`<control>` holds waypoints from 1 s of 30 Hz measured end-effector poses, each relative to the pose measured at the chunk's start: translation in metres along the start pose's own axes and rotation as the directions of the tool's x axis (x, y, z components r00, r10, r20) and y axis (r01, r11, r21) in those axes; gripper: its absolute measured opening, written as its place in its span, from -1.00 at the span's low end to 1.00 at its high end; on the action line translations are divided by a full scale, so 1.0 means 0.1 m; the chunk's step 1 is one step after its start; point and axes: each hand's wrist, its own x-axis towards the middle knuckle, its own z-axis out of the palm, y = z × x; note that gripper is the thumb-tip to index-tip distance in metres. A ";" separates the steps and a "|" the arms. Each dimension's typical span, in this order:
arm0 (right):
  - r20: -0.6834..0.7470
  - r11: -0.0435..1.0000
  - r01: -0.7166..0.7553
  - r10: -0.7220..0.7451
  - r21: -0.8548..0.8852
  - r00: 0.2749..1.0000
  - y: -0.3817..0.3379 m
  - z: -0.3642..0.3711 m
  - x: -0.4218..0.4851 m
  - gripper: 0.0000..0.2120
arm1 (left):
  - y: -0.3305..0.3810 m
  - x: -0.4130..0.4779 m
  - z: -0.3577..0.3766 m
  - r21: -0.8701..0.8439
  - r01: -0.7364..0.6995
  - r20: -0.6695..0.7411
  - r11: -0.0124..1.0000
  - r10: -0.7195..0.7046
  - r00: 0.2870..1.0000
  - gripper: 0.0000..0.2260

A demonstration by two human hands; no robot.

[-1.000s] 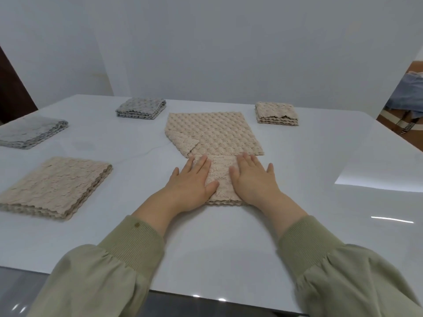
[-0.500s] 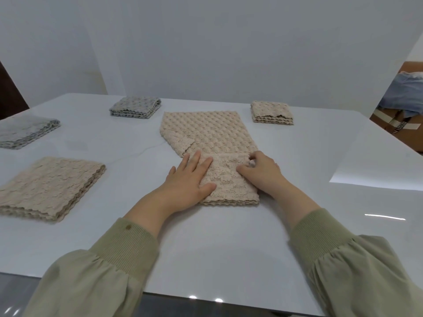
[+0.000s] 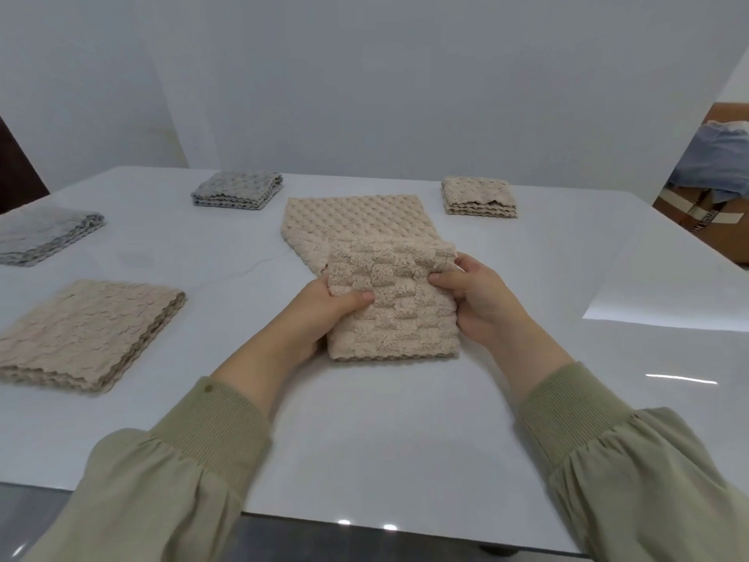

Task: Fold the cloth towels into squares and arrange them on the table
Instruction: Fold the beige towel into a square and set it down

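You are facing a white desk (image 3: 527, 277) that is filling most of the view.

At its centre the beige towel (image 3: 393, 310) is lying lengthwise away from you. Its far part is resting flat on the desk, while its near part is doubled back into a thick fold. The far edge of the fold is tilting up off the surface, and its scalloped near edge is sitting on the desk.

To your left, near the front of the desk, a larger beige folded towel (image 3: 85, 330) is lying flat, well apart from the work. Beyond it, at the left edge, a grey folded towel (image 3: 40, 235) is lying partly cut off by the frame.

Your left hand (image 3: 324, 314) is gripping the left side of the fold — the thumb is lying across the top face and the fingers are hidden underneath. Your right hand (image 3: 474, 302) is gripping the right side, with the thumb on top and the fingers curling round the edge. Both hands are thus holding the same towel, and olive-green sleeves (image 3: 182, 480) are covering your forearms.

At the far side, a small grey folded square (image 3: 237, 190) is sitting to the left of the towel's far end. A small beige folded square (image 3: 478, 195) is sitting to its right — each is lying apart from the towel.

Off the desk at the right, a cardboard box (image 3: 705, 221) is showing in part, with a blue cloth (image 3: 717, 156) lying on it.
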 end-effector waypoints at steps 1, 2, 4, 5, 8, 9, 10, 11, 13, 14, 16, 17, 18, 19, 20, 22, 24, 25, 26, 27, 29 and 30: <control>-0.002 1.000 -0.026 0.026 0.004 1.000 0.00 -0.01 0.00 -0.69 | 0.00 -0.01 0.03 0.011 -0.002 -0.028 1.000 0.002 1.000 -0.63; -0.005 0.999 -0.050 0.050 0.003 0.999 0.01 -0.02 0.01 -0.75 | -0.01 -0.01 0.06 0.019 -0.009 -0.073 1.000 0.010 0.997 -0.69; -0.007 0.996 -0.081 0.081 -0.040 0.997 0.03 -0.04 0.01 -0.91 | 0.00 0.02 0.10 0.010 -0.024 -0.157 1.000 0.026 0.987 -0.76; -0.003 0.994 -0.081 0.081 -0.067 0.997 0.04 -0.05 0.02 -0.93 | 0.00 0.04 0.12 0.002 -0.034 -0.186 0.999 0.033 0.982 -0.76; -0.066 0.978 -0.040 0.027 -0.203 0.997 0.05 -0.10 0.07 -0.79 | 0.00 0.11 0.26 0.008 -0.072 -0.226 0.997 0.071 0.972 -0.73; -0.123 0.953 -0.012 -0.026 -0.301 0.992 0.04 -0.14 0.09 -0.79 | 0.01 0.12 0.34 -0.001 -0.085 -0.227 0.996 0.083 0.970 -0.73; -0.184 0.899 0.019 -0.110 -0.437 0.977 0.02 -0.20 0.12 -0.82 | 0.02 0.15 0.44 -0.002 -0.096 -0.228 0.995 0.093 0.969 -0.74; -0.223 0.827 0.043 -0.200 -0.561 0.954 0.00 -0.28 0.14 -0.85 | 0.03 0.17 0.56 0.013 -0.110 -0.229 0.994 0.110 0.967 -0.74; -0.238 0.733 0.086 -0.327 -0.675 0.915 -0.07 -0.47 0.19 -0.89 | 0.03 0.23 0.81 0.116 -0.133 -0.239 0.984 0.158 0.958 -0.67; -0.239 0.708 0.099 -0.361 -0.699 0.901 -0.12 -0.58 0.22 -0.89 | 0.03 0.28 0.93 0.169 -0.137 -0.252 0.976 0.177 0.951 -0.57; -0.244 0.639 0.092 -0.418 -0.764 0.875 -0.23 -0.81 0.26 -0.82 | 0.01 0.38 1.17 0.230 -0.125 -0.283 0.965 0.189 0.940 -0.37; -0.251 0.607 0.078 -0.438 -0.791 0.863 -0.29 -0.93 0.29 -0.76 | 0.00 0.42 1.28 0.248 -0.121 -0.288 0.961 0.193 0.938 -0.32; -0.255 0.587 0.074 -0.456 -0.806 0.852 -0.33 -1.03 0.31 -0.74 | -0.01 0.47 1.39 0.263 -0.132 -0.278 0.956 0.206 0.938 -0.33; -0.257 0.577 0.077 -0.475 -0.813 0.842 -0.37 -1.13 0.34 -0.75 | -0.01 0.52 1.50 0.284 -0.155 -0.258 0.946 0.231 0.938 -0.37; -0.263 0.571 0.078 -0.490 -0.817 0.831 -0.40 -1.22 0.36 -0.78 | -0.03 0.58 1.61 0.303 -0.183 -0.235 0.935 0.259 0.937 -0.40; -0.278 0.565 0.076 -0.513 -0.821 0.812 -0.47 -1.36 0.39 -0.83 | -0.07 0.71 1.80 0.331 -0.216 -0.216 0.919 0.297 0.930 -0.45; -0.287 0.546 0.064 -0.532 -0.836 0.796 -0.54 -1.50 0.44 -0.84 | -0.10 0.85 2.01 0.357 -0.217 -0.227 0.909 0.310 0.923 -0.49; -0.292 0.523 0.045 -0.543 -0.851 0.787 -0.58 -1.57 0.45 -0.85 | -0.11 0.92 2.11 0.362 -0.213 -0.233 0.908 0.309 0.922 -0.51; -0.298 0.487 0.014 -0.555 -0.873 0.777 -0.64 -1.65 0.47 -0.86 | -0.11 0.99 2.23 0.364 -0.212 -0.234 0.907 0.309 0.922 -0.52; -0.303 0.441 -0.031 -0.563 -0.897 0.769 -0.69 -1.74 0.50 -0.86 | -0.11 1.05 2.35 0.369 -0.209 -0.231 0.905 0.308 0.923 -0.53; -0.320 0.342 -0.141 -0.553 -0.929 0.769 -0.82 -1.93 0.54 -0.80 | -0.11 1.14 2.57 0.396 -0.202 -0.210 0.896 0.303 0.930 -0.55; -0.331 0.308 -0.184 -0.539 -0.933 0.775 -0.87 -2.02 0.55 -0.76 | -0.10 1.18 2.67 0.414 -0.197 -0.195 0.889 0.298 0.934 -0.57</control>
